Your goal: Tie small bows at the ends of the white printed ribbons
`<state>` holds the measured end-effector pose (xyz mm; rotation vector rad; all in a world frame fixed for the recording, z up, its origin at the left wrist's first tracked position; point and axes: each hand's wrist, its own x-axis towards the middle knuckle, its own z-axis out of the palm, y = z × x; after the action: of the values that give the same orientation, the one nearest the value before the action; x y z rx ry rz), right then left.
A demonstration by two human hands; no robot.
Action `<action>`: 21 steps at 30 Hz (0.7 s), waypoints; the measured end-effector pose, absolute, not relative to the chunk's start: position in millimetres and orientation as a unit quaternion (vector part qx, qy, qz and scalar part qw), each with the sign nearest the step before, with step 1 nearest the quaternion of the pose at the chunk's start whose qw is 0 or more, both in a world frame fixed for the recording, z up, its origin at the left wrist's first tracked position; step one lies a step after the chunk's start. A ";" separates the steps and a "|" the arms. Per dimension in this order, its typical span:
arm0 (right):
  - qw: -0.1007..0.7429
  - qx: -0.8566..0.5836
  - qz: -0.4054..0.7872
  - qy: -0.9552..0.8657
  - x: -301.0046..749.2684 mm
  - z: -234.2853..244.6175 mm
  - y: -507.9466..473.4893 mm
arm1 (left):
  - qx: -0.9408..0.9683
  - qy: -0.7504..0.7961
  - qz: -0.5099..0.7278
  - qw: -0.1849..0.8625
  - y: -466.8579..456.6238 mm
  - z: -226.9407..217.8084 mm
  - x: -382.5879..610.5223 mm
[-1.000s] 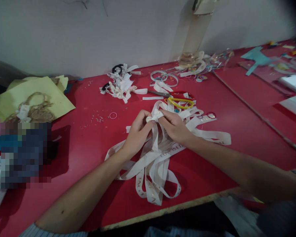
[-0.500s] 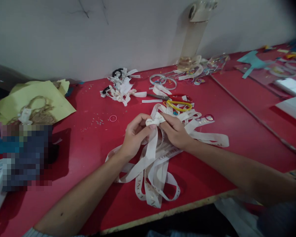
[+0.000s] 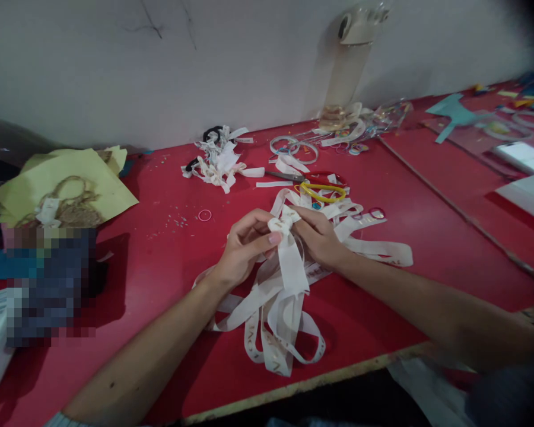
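A knotted bow of white ribbon point(image 3: 283, 222) is pinched between my two hands above the red table. My left hand point(image 3: 247, 246) grips its left side, thumb in front and fingers behind. On the other side my right hand point(image 3: 321, 237) closes on the right part of the bow, its fingertips partly hidden behind it. One flat ribbon end hangs down from the knot. Beneath lies a loose heap of long printed ribbon point(image 3: 278, 350) in loops. Scissors point(image 3: 323, 190) with a yellow and a red handle lie just beyond my hands.
Finished-looking ribbon bows with black bands point(image 3: 220, 160) lie by the wall. Clear rings point(image 3: 293, 149), a bottle point(image 3: 349, 65) and a plastic bag stand behind. A pink band point(image 3: 204, 215) lies left of my hands, yellow sheets point(image 3: 71, 184) farther left, a phone point(image 3: 527, 157) far right.
The ribbon end below the knot has swung from slanting left to hanging down, slightly right. The bow has turned a little, and my left thumb has shifted on it.
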<state>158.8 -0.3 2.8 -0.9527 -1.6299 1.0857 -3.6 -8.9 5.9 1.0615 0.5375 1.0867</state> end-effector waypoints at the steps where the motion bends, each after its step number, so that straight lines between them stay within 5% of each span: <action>1: 0.463 -0.390 0.444 -0.661 158.7 3.8 -0.4 | 0.471 0.236 0.487 0.697 -8.9 5.8 -3.3; 21: 0.450 -0.372 0.521 -0.623 158.1 6.4 -1.0 | 0.486 0.221 0.459 0.711 -10.4 4.4 -3.3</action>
<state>158.1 -1.0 6.4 -0.9210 -1.5404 1.2882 -3.3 -10.4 4.4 1.0772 0.4904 1.0179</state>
